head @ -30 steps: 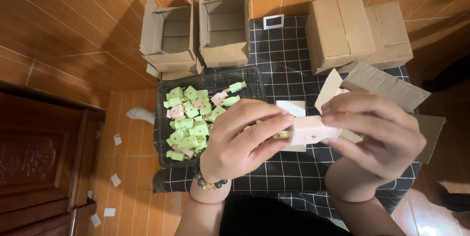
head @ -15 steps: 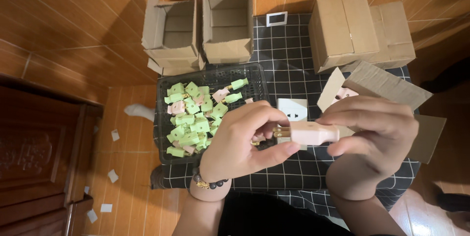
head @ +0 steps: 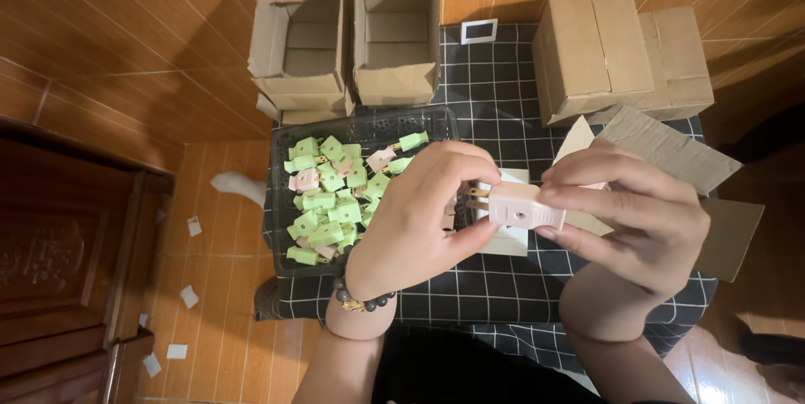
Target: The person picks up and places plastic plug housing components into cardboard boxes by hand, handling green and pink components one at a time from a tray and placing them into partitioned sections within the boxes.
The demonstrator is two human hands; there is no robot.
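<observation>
My right hand (head: 633, 215) grips a pale pink plug (head: 521, 209) by its body, metal prongs pointing left. The fingertips of my left hand (head: 423, 215) pinch at the prong end of that plug. Both hands hover over a small white card (head: 507, 240) on the black checked cloth (head: 495, 102). Left of my hands, a black mesh tray (head: 285, 261) holds several green and pink plugs (head: 323, 203).
Two open empty cardboard boxes (head: 344, 35) stand behind the tray. Closed cardboard boxes (head: 616, 56) sit at the back right, with flat cardboard pieces (head: 696, 169) beside my right hand. White paper scraps (head: 191, 295) lie on the wooden floor. A dark wooden cabinet (head: 50, 270) is at left.
The pink plug has been turned so its prongs show, and my left fingers have shifted onto the prong end. Both hands stayed in the same place above the cloth.
</observation>
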